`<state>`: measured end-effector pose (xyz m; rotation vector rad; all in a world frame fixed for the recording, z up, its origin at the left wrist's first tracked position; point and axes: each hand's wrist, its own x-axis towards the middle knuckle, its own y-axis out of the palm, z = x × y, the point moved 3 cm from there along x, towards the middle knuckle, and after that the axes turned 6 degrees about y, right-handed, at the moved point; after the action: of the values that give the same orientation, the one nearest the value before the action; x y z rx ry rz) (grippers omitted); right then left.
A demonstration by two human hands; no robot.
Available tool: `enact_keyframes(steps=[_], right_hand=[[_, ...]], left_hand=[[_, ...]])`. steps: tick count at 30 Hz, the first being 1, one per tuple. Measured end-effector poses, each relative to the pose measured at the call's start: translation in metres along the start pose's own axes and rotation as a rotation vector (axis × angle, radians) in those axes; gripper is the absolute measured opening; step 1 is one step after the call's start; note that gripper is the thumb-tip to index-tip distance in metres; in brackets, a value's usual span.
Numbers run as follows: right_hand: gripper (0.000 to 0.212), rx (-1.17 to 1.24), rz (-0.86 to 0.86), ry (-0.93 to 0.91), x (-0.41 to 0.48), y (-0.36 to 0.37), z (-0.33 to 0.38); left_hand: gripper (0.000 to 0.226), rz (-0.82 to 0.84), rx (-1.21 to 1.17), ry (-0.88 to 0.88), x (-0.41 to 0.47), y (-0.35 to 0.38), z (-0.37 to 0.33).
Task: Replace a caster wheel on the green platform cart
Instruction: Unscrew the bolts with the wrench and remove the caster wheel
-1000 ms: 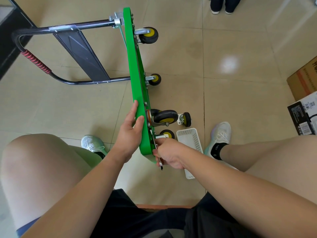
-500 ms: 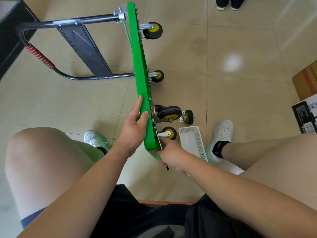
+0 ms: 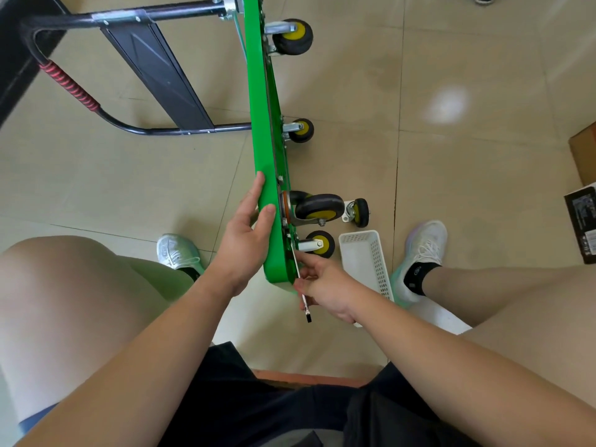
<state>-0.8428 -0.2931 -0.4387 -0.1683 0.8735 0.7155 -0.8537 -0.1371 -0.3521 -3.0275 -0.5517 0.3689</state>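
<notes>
**Bracing and wrenching, lower centre**

Steadying the green platform cart, tipped on edge mid-frame, with a straight-fingered left hand; pinching a wrench in the right hand at the mount of the lowest caster wheel. Within reach, right: spare caster.

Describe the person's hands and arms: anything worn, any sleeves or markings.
The left hand and right hand are bare: no gloves, rings, watch or bands in view. The left forearm and right forearm are bare too, with no sleeve reaching them and no markings visible.
</notes>
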Motion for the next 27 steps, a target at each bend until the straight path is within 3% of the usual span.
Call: enact_keyframes(steps=[7,17,27], right_hand=[[0.068,-0.164,-0.119,-0.034,0.004,-0.002,-0.009],[0.06,-0.053,-0.2,-0.121,0.02,-0.005,-0.028],[0.047,-0.005,-0.22,-0.08,0.043,-0.006,-0.02]], left_hand=[[0.056,0.02,0.016,-0.01,0.001,0.004,0.001],[0.053,0.016,-0.03,-0.008,0.001,0.005,-0.001],[0.055,0.014,-0.016,-0.012,0.003,0.003,0.002]])
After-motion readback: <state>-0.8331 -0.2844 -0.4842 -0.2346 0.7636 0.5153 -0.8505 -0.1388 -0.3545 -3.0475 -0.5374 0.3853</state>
